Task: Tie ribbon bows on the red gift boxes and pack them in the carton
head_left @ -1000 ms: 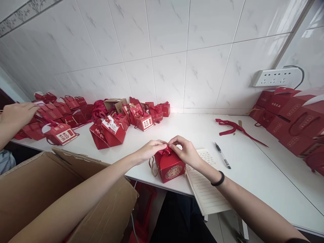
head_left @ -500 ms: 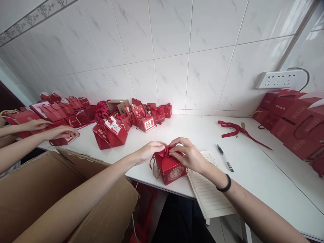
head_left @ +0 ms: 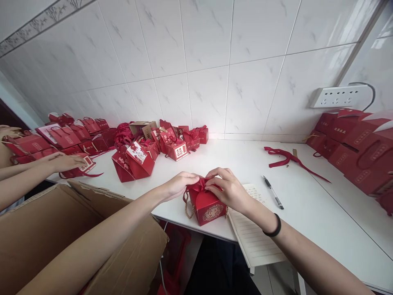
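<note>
A red gift box (head_left: pixel 208 209) with a gold round emblem and twisted cord handles stands upright at the table's front edge. On its top sits a bow of red ribbon (head_left: pixel 201 184). My left hand (head_left: pixel 181 184) pinches the bow's left side between thumb and fingers. From the right, my right hand (head_left: pixel 229 188) grips the bow near its knot, fingers curled. Part of the ribbon is hidden behind the fingers. Beneath my right forearm lies a lined notebook (head_left: pixel 254 241) with handwriting, and a black pen (head_left: pixel 273 191) is beside it.
Several red boxes (head_left: pixel 135 159) cluster at the back left, and more are stacked (head_left: pixel 362 147) at the right. An open cardboard box (head_left: pixel 132 246) stands at the left front. Loose red ribbon (head_left: pixel 285 155) lies toward the back right. Another person's hand (head_left: pixel 66 162) touches a red box at far left.
My hands stay at the bow, with the left side of the ribbon drawn slightly outward. At the left, the other person's hands have shifted over their box, uncovering its white label.
</note>
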Motion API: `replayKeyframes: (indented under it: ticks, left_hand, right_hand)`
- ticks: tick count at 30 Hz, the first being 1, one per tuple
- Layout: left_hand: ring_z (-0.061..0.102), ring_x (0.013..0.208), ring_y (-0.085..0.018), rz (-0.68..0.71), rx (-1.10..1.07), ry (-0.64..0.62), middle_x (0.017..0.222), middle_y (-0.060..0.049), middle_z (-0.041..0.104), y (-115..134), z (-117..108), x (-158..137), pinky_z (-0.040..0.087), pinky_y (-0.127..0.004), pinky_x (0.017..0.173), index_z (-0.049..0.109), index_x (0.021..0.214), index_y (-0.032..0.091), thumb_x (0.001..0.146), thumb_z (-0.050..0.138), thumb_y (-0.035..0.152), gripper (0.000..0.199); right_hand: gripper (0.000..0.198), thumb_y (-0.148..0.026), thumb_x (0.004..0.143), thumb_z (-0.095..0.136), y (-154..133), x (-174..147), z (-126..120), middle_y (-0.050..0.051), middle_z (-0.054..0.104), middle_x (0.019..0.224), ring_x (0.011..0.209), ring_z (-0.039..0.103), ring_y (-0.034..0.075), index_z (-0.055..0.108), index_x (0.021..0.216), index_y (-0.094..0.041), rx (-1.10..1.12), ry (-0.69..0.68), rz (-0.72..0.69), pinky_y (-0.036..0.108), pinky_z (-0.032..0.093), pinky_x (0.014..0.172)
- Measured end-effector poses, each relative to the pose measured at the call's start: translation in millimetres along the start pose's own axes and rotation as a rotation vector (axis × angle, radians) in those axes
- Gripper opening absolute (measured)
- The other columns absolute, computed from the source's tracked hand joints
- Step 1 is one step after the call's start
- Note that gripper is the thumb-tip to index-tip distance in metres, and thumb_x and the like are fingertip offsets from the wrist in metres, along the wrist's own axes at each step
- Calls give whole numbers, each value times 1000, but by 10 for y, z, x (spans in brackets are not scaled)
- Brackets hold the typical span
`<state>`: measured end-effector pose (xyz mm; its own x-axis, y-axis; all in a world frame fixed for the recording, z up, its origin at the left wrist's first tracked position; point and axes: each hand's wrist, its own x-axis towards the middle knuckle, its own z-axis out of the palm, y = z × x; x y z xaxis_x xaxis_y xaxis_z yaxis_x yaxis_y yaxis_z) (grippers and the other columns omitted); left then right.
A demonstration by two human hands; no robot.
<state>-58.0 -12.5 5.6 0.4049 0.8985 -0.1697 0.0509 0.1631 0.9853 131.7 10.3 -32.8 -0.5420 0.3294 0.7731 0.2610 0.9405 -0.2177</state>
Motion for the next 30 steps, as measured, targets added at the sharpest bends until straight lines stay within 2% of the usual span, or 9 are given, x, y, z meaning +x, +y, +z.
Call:
replayKeyframes:
  ticks: [9, 16, 18, 20, 23, 26, 30]
  left_hand:
    - [54, 81, -17, 40, 130, 31, 79, -6, 60, -55, -10, 28, 40, -29, 78, 59, 75, 12, 73, 58, 37, 24]
    - [47, 64, -13, 284, 793, 348, 62, 1, 46, 42, 53, -41, 37, -25, 62, 42, 56, 16, 82, 43, 35, 32]
    - [46, 52, -11, 235, 788, 368, 54, 3, 46, 68, 108, -89, 36, -24, 53, 40, 59, 17, 83, 41, 36, 31]
    - [47, 42, -11, 112, 679, 346, 50, 4, 50, 72, 159, -126, 34, -22, 42, 41, 65, 18, 85, 39, 37, 28]
    - [57, 46, -13, 32, 534, 317, 62, -2, 62, 56, 201, -146, 34, -20, 35, 45, 74, 17, 85, 39, 37, 24]
    - [58, 51, -11, 98, 569, 329, 72, -5, 67, 44, 199, -140, 39, -20, 40, 46, 71, 16, 85, 40, 35, 24]
    - [57, 54, -11, 148, 673, 344, 65, -1, 63, 29, 170, -138, 44, -21, 52, 47, 66, 17, 83, 41, 31, 23]
  right_hand:
    - [16, -6, 90, 40, -2, 28, 2, 8, 53, 88, 79, 52, 19, 51, 83, -16, 3, -62, 20, 34, 38, 73]
    - [17, -2, 86, 37, 55, 37, -55, 6, 50, 88, 75, 49, 19, 45, 82, -17, 79, -123, 106, 33, 37, 69]
    - [17, -2, 86, 39, 59, 39, -71, 6, 50, 88, 76, 49, 19, 45, 84, -18, 115, -148, 129, 33, 38, 70]
    - [19, 0, 85, 38, 56, 46, -90, 5, 49, 87, 77, 48, 19, 45, 84, -18, 162, -173, 137, 33, 39, 71]
    - [23, 3, 82, 36, 52, 63, -127, 5, 48, 85, 76, 48, 18, 44, 80, -18, 214, -212, 143, 31, 41, 70]
    - [23, 4, 82, 35, 62, 76, -173, 5, 47, 86, 75, 48, 17, 44, 79, -18, 262, -267, 160, 30, 42, 68]
    - [26, 6, 79, 33, 84, 81, -238, 5, 46, 89, 73, 49, 16, 43, 80, -18, 300, -334, 167, 29, 43, 66]
